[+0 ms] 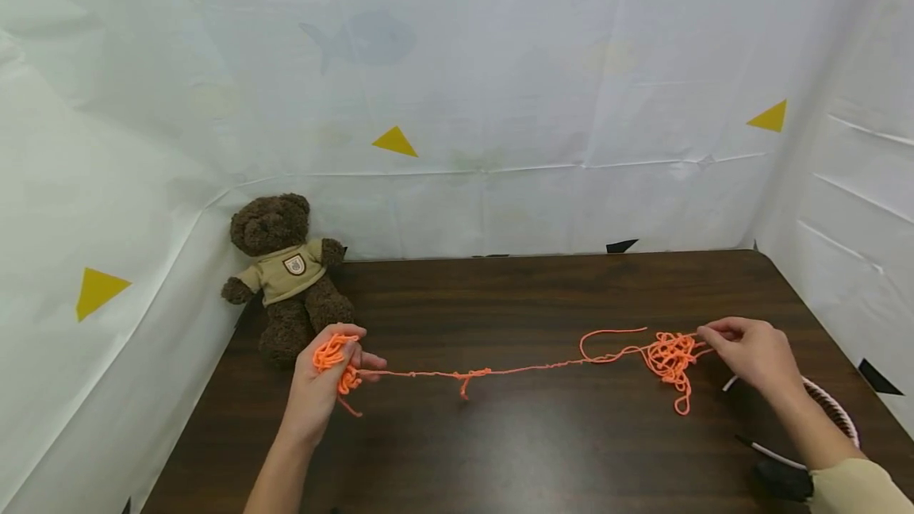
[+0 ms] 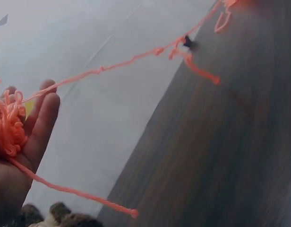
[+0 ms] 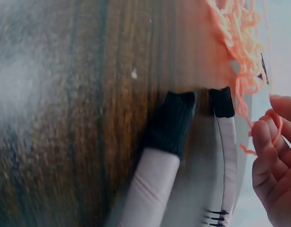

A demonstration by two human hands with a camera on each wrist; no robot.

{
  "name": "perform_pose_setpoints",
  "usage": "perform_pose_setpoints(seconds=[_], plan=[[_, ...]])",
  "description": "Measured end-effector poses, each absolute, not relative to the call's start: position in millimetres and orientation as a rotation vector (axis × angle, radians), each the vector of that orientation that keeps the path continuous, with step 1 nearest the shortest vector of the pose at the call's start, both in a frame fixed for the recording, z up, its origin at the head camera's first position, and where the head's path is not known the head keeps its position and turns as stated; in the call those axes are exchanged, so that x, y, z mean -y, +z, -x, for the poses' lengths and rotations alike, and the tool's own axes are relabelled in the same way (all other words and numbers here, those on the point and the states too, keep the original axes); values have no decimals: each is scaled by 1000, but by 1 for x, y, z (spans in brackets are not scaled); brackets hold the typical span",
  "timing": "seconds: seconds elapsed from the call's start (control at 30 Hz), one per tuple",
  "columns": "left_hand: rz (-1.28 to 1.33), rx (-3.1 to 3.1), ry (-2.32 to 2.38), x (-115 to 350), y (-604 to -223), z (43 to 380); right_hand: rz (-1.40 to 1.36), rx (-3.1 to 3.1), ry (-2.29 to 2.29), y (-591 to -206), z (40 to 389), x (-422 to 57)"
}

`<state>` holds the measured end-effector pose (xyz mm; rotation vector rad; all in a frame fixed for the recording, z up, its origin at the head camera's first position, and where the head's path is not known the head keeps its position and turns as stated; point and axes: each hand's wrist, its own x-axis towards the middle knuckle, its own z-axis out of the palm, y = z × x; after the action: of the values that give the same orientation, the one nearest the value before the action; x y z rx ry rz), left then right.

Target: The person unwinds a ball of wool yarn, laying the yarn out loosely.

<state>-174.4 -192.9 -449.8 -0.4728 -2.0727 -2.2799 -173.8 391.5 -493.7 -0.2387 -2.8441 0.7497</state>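
My left hand [image 1: 309, 403] holds a bunched wad of orange cord [image 1: 331, 353] against the palm with the thumb, its other fingers extended to the right. A loose end [image 2: 79, 193] dangles below that hand in the left wrist view. From the wad, a thin knotted stretch of cord [image 1: 528, 370] runs across above the table, with a short tail [image 1: 467, 381] hanging at a knot. It leads to a loose tangle [image 1: 670, 359] beside my right hand [image 1: 760, 351]. Thumb and fingertips there pinch the cord, and a loop circles a finger [image 3: 262, 135] in the right wrist view.
A brown teddy bear [image 1: 286, 272] in a tan shirt leans at the table's back left corner. Under my right forearm lies a pale curved band with black tips [image 3: 226, 156], near a dark object [image 1: 781, 481]. White sheeting [image 1: 500, 212] hangs behind the dark wooden table [image 1: 464, 292].
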Motion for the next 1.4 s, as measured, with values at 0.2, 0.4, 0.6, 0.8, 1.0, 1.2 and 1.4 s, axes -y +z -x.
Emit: perform_pose_setpoints(seconds=[0.2, 0.4, 0.6, 0.8, 1.0, 1.2, 1.4], plan=[[444, 2070, -2325, 171, -451, 173, 155, 2927, 695, -493, 177, -384], [466, 2111, -2271, 157, -448, 172, 112, 2902, 657, -488, 178, -369], [505, 2160, -2229, 145, -443, 175, -85, 2735, 684, -482, 179, -330], [613, 2276, -2071, 125, -431, 181, -497, 2661, 872, -484, 172, -252], [710, 2332, -1985, 113, -426, 182, -846, 2746, 1056, -489, 162, -195], [715, 2345, -1969, 109, -430, 182, -906, 2785, 1231, -490, 166, -179], [710, 2399, -1957, 99, -442, 184, -920, 2693, 1278, -485, 167, -182]])
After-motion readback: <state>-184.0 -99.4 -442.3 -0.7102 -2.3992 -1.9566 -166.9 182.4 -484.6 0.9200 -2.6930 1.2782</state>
